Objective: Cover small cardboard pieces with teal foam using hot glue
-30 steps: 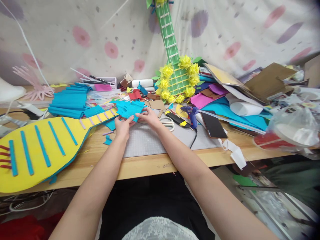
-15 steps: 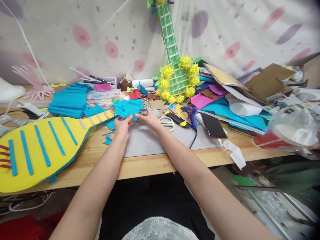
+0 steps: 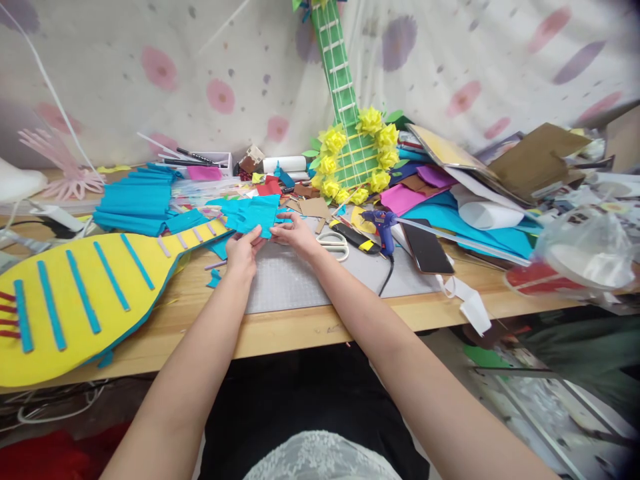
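Note:
Both hands grip a piece of blue crepe paper (image 3: 253, 213) at its near edge. My left hand (image 3: 243, 250) pinches the lower middle with its thumb on top. My right hand (image 3: 294, 233) pinches the right corner, fingers partly hidden under the sheet. Beneath the hands lies a grey cutting mat (image 3: 295, 280). To the left is a yellow paper pipa-like instrument (image 3: 85, 293) with blue strips, its neck reaching toward the blue paper. Small blue scraps (image 3: 214, 279) lie by my left wrist, and scissors (image 3: 334, 246) with white handles lie beside my right hand.
A purple glue gun (image 3: 384, 233) with a long clear stick, a black utility knife (image 3: 355, 238) and a phone (image 3: 427, 247) lie to the right. A green paper guitar (image 3: 345, 100) with yellow flowers stands behind. Folded blue crepe paper (image 3: 133, 208) lies back left; a bagged cup (image 3: 570, 267) stands far right.
The blue paper now lies flatter and spreads further left between my hands. My hands have barely moved, and the view has shifted slightly.

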Demonstrator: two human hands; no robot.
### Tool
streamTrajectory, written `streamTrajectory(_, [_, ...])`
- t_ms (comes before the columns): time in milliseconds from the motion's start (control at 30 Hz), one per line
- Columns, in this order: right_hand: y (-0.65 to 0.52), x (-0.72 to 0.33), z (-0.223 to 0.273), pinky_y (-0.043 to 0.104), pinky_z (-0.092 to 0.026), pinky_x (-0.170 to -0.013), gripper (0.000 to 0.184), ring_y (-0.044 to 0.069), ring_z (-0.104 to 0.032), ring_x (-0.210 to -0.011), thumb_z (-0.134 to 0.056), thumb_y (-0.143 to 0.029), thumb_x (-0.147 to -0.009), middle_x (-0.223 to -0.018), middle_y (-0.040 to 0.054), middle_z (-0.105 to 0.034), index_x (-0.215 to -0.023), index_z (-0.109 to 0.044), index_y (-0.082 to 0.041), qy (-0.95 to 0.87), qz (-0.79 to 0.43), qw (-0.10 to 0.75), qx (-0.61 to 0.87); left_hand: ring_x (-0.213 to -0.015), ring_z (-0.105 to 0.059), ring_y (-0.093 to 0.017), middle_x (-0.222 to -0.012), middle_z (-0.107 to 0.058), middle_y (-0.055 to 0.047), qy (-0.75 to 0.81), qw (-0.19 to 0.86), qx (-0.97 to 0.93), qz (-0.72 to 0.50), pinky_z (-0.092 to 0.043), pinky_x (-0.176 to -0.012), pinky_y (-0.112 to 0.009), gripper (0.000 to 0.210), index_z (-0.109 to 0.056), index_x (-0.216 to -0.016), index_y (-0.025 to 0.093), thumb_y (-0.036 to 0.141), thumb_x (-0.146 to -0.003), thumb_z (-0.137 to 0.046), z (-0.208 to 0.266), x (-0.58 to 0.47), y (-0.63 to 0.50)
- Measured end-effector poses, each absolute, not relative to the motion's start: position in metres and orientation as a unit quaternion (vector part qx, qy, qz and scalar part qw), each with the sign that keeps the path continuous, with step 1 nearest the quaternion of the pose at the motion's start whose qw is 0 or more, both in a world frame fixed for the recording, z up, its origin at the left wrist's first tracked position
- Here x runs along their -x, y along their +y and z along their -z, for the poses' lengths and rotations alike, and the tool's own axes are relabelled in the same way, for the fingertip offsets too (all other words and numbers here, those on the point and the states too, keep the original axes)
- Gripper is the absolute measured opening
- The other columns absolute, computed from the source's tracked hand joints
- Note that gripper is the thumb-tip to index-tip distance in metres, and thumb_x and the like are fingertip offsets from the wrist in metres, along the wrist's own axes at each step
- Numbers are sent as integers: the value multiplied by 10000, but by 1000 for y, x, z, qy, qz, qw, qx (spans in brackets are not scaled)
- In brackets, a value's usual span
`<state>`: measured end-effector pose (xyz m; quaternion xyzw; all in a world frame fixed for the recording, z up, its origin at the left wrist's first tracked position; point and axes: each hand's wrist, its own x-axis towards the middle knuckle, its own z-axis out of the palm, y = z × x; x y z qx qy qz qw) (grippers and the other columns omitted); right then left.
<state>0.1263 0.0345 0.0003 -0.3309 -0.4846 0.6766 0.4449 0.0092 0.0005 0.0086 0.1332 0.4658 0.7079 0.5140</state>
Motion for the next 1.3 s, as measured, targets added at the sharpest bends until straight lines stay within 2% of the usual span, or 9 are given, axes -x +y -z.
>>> streamTrajectory(267, [37, -117, 5, 254, -509, -604, 638, 101, -599, -519, -835, -340, -468, -543, -118, -567, -874, -358, -219, -530, -644, 441, 331, -468, -583, -93, -582, -639, 13, 456, 514, -133, -714, -505, -529, -216, 149, -581, -655, 126, -8, -646, -647, -11, -10, -1])
streamTrajectory(567, [36, -125, 6, 300, -535, -688, 531, 132, -652, -634, -745, -415, -623, -647, -67, -615, -952, -375, -223, -534, -669, 427, 291, -510, -609, -99, -620, -658, 3, 448, 520, -133, -715, -511, -545, -211, 128, -604, -688, 129, 8, -668, -640, -9, -8, 0])
streamTrajectory(733, [40, -116, 11, 259, -515, -615, 574, 112, -607, -551, -802, -339, -535, -568, -105, -558, -870, -349, -225, -565, -621, 436, 326, -479, -590, -90, -583, -642, 13, 453, 511, -132, -719, -504, -534, -206, 161, -586, -656, 131, -14, -637, -651, -9, -10, 0])
streamTrajectory(1033, [39, -127, 13, 277, -521, -664, 572, 122, -647, -630, -777, -353, -591, -650, -70, -620, -924, -331, -224, -554, -657, 412, 302, -526, -610, -104, -635, -644, 1, 464, 501, -157, -714, -520, -593, -240, 176, -579, -696, 128, 26, -604, -689, -3, -10, 1])
streamTrajectory(1200, [36, -128, 8, 240, -513, -584, 592, 100, -605, -530, -807, -346, -524, -554, -122, -550, -873, -344, -226, -554, -632, 417, 345, -547, -614, -117, -642, -634, 13, 490, 467, -193, -710, -529, -618, -263, 301, -541, -742, 150, 26, -544, -730, -1, -13, -1])
streamTrajectory(1300, [35, -130, 7, 242, -510, -558, 589, 111, -607, -521, -823, -328, -489, -531, -117, -541, -834, -359, -218, -550, -639, 395, 365, -593, -625, -116, -691, -652, 11, 486, 457, -208, -715, -533, -654, -268, 341, -534, -803, 165, 53, -553, -738, -1, -14, -2])
